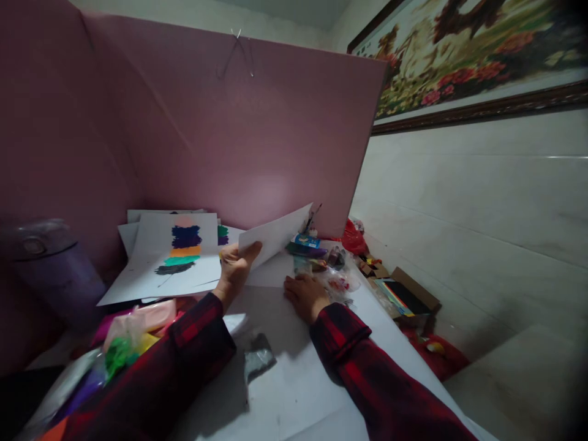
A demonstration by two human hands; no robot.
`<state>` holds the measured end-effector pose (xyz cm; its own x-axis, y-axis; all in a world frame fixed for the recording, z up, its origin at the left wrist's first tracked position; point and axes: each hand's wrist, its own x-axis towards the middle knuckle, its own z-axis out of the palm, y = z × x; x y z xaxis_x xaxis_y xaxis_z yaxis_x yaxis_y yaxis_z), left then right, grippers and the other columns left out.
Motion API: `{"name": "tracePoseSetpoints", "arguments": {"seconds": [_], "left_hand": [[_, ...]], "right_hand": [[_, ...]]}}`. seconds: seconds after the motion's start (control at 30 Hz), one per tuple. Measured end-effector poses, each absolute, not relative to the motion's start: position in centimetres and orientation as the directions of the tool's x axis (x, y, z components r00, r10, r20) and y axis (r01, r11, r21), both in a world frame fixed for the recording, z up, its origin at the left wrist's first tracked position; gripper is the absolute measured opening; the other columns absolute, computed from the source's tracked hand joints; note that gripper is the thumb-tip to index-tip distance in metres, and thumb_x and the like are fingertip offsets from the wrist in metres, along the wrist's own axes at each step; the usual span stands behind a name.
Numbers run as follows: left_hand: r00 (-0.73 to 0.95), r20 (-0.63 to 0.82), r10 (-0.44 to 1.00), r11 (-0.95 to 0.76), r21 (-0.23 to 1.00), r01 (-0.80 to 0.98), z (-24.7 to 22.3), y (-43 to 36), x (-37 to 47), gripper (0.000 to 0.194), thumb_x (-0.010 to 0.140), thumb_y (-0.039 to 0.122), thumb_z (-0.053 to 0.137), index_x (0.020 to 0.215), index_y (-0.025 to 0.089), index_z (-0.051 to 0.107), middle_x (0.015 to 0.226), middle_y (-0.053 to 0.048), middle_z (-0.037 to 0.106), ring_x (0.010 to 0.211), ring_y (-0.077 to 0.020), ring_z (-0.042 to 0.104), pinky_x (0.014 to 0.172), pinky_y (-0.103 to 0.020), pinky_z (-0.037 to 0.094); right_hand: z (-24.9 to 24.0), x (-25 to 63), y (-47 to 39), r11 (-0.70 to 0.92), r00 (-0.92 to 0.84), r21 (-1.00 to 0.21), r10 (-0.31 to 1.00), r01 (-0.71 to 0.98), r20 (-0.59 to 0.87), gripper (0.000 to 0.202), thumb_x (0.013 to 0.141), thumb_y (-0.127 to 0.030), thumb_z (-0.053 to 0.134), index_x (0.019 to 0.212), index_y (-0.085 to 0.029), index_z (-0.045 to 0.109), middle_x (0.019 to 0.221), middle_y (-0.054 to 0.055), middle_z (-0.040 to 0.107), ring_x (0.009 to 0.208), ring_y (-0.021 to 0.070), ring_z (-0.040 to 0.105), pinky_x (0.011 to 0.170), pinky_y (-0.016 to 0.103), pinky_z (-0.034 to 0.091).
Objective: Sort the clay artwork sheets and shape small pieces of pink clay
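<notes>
My left hand (236, 269) grips the near left edge of a white sheet of paper (278, 236), which is raised and tilted over the table. My right hand (305, 295) rests on the white surface just right of the sheet, with its fingers slightly curled and apart, holding nothing visible. Left of my left hand lies a paper with painted bands (185, 251) in pink, dark blue, orange, green and grey, on top of other sheets. Beyond my right hand are a blue box (307, 241) and small plastic-wrapped items (337, 282).
Bags of coloured material (133, 343) lie at the left, near a lilac bottle (57, 269). A grey packet (258, 356) sits on the white table (316, 392). A cardboard box (408, 294) and red bags stand at the right. A pink panel (257, 135) rises behind.
</notes>
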<state>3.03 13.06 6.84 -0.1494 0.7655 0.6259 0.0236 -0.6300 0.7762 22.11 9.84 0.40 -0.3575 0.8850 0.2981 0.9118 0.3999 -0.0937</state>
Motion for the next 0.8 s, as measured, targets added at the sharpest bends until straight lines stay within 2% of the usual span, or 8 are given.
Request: {"name": "tracePoseSetpoints", "arguments": {"seconds": [0.23, 0.43, 0.63, 0.73, 0.8], "left_hand": [[-0.273, 0.659, 0.701, -0.686, 0.728, -0.005, 8.5, 12.9, 2.6, 0.023, 0.066, 0.034, 0.072, 0.057, 0.015, 0.063, 0.053, 0.004, 0.051, 0.051, -0.0098, 0.045, 0.052, -0.024, 0.040], [-0.369, 0.713, 0.596, -0.780, 0.623, -0.055, 10.4, 12.3, 2.1, 0.018, 0.066, 0.029, 0.074, 0.058, 0.017, 0.064, 0.053, 0.006, 0.052, 0.049, -0.0079, 0.048, 0.050, -0.022, 0.044], [-0.461, 0.737, 0.493, -0.847, 0.529, -0.059, 13.7, 10.9, 1.8, 0.016, 0.069, 0.029, 0.073, 0.064, 0.017, 0.064, 0.059, 0.005, 0.055, 0.052, -0.0081, 0.050, 0.054, -0.024, 0.046], [-0.483, 0.760, 0.434, -0.875, 0.484, -0.024, 15.7, 9.1, 1.8, 0.016, 0.070, 0.028, 0.073, 0.064, 0.018, 0.062, 0.059, 0.006, 0.055, 0.051, -0.0082, 0.049, 0.052, -0.025, 0.045], [-0.453, 0.800, 0.394, -0.891, 0.453, 0.025, 16.5, 7.2, 1.7, 0.018, 0.069, 0.028, 0.074, 0.061, 0.020, 0.061, 0.058, 0.006, 0.053, 0.051, -0.0087, 0.047, 0.051, -0.024, 0.044]], "right_hand": [[0.6, 22.1, 9.8, 0.411, -0.373, -0.097, 0.886, 0.906, 0.274, 0.026, 0.093, -0.031, 0.044, 0.111, -0.025, 0.062, 0.124, 0.002, 0.061, 0.113, 0.0242, 0.051, 0.089, 0.037, 0.034], [0.6, 22.1, 9.7, 0.414, -0.365, -0.147, 0.889, 0.898, 0.277, 0.026, 0.092, -0.030, 0.045, 0.111, -0.027, 0.062, 0.126, 0.002, 0.060, 0.114, 0.0247, 0.050, 0.091, 0.039, 0.033], [0.2, 22.1, 9.6, 0.420, -0.329, -0.259, 0.885, 0.870, 0.329, 0.024, 0.088, -0.026, 0.051, 0.107, -0.023, 0.066, 0.120, 0.007, 0.064, 0.112, 0.0265, 0.051, 0.094, 0.042, 0.032], [0.7, 21.9, 9.7, 0.433, -0.288, -0.338, 0.870, 0.836, 0.401, 0.023, 0.084, -0.024, 0.056, 0.103, -0.021, 0.068, 0.121, 0.009, 0.064, 0.118, 0.0285, 0.048, 0.097, 0.046, 0.031], [1.6, 22.0, 9.7, 0.425, -0.218, -0.408, 0.859, 0.808, 0.464, 0.025, 0.087, -0.024, 0.050, 0.103, -0.019, 0.068, 0.118, 0.011, 0.065, 0.118, 0.0274, 0.049, 0.097, 0.046, 0.033]]}}
